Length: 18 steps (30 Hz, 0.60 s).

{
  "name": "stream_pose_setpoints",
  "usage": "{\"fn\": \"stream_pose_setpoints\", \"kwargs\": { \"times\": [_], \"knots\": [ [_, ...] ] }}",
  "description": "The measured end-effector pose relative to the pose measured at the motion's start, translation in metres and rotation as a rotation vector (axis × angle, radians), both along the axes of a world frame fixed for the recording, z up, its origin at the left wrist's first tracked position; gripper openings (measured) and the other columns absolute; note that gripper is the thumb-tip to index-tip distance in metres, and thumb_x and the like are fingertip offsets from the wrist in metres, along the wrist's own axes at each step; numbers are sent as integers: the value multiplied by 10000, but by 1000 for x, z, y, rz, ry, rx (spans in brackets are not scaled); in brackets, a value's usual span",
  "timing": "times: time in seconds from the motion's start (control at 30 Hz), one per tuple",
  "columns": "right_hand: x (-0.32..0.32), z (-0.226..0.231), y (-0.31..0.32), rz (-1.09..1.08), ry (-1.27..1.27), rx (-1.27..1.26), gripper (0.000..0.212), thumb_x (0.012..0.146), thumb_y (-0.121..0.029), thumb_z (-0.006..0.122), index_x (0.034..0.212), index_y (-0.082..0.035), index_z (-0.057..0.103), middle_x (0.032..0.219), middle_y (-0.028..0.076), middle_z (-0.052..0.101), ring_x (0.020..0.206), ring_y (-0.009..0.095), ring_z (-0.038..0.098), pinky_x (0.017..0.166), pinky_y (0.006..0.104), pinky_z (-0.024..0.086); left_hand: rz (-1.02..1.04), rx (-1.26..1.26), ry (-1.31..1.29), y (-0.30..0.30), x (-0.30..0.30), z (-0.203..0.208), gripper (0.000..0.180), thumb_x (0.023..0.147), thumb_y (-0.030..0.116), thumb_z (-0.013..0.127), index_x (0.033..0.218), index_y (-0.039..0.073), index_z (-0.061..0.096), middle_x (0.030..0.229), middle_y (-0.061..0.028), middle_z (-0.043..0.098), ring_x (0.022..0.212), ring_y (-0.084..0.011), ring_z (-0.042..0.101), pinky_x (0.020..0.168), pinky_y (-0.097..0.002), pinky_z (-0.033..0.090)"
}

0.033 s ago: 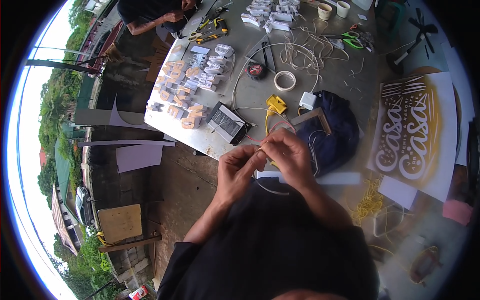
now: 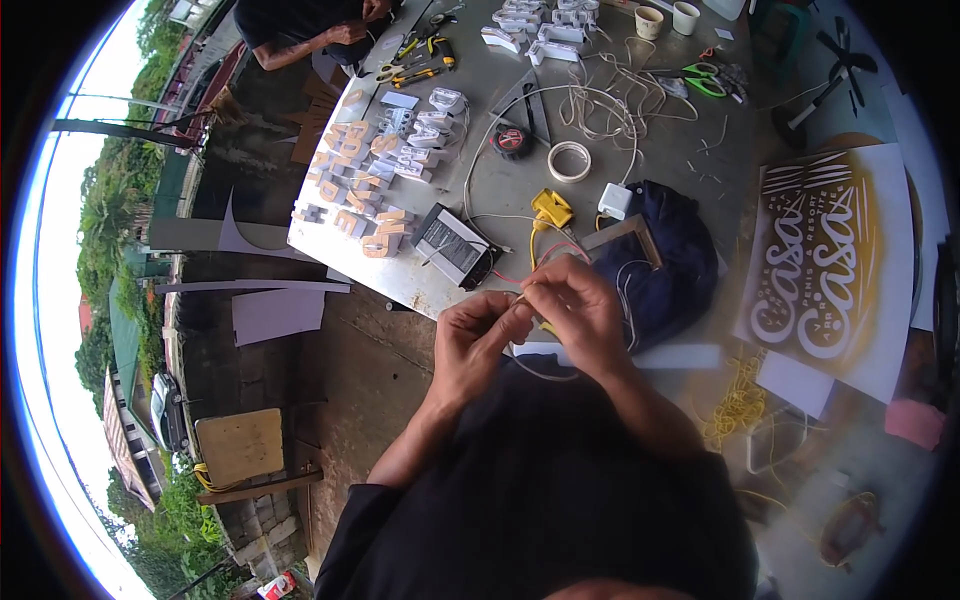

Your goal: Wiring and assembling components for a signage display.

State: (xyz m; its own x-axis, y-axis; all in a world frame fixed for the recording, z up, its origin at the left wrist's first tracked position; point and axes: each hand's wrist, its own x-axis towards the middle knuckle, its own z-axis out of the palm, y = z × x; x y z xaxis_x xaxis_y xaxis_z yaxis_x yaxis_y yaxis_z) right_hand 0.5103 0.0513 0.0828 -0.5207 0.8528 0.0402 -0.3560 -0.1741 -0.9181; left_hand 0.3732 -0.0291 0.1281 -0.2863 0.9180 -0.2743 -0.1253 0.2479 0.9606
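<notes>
Close in front of my body, my left hand [image 2: 478, 338] and my right hand [image 2: 578, 312] meet fingertip to fingertip. Both are closed in a pinch on a thin wire; its pinched part is mostly hidden by the fingers. A pale length of the wire [image 2: 548, 378] loops below the hands against my dark shirt. Just beyond them lie a black-and-silver power supply box [image 2: 452, 246] with a red lead, and a yellow plug [image 2: 552, 208] on a yellow cord. A dark blue cloth [image 2: 672, 270] is heaped to the right, with a brown rectangular frame [image 2: 640, 240] on it.
The metal table [image 2: 480, 110] carries small block letters [image 2: 375, 185], a tape measure [image 2: 511, 142], a tape roll [image 2: 570, 161], a white adapter [image 2: 615, 201], tangled cord [image 2: 600, 105], green-handled scissors [image 2: 706, 80] and pliers [image 2: 430, 60]. A stencilled sheet [image 2: 825, 260] is at right. A co-worker's arm [image 2: 320, 40] shows far left.
The pale wire below my hands has shifted from a loose trailing end to a rounder loop. My hands have barely moved.
</notes>
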Motion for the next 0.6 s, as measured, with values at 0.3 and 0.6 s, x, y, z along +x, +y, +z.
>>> {"fn": "stream_pose_setpoints", "kwargs": {
  "times": [0.3,0.6],
  "knots": [
    [13,-5,3,8,-66,-19,233,1014,-50,634,1240,7,652,1034,59,712,939,103,671,850,262,536,25,9,-40,1,-1,-9,300,1071,238,594,1089,-36,715,763,-94,727,675,-114,646,674,-259,512],
    [34,5,-6,145,-196,413,286,922,-86,752,1200,-31,715,1050,105,764,981,233,739,899,340,556,172,29,-37,10,-3,-36,334,1092,279,559,1125,-33,674,790,-114,745,690,-117,666,669,-260,528]
  ]
}}
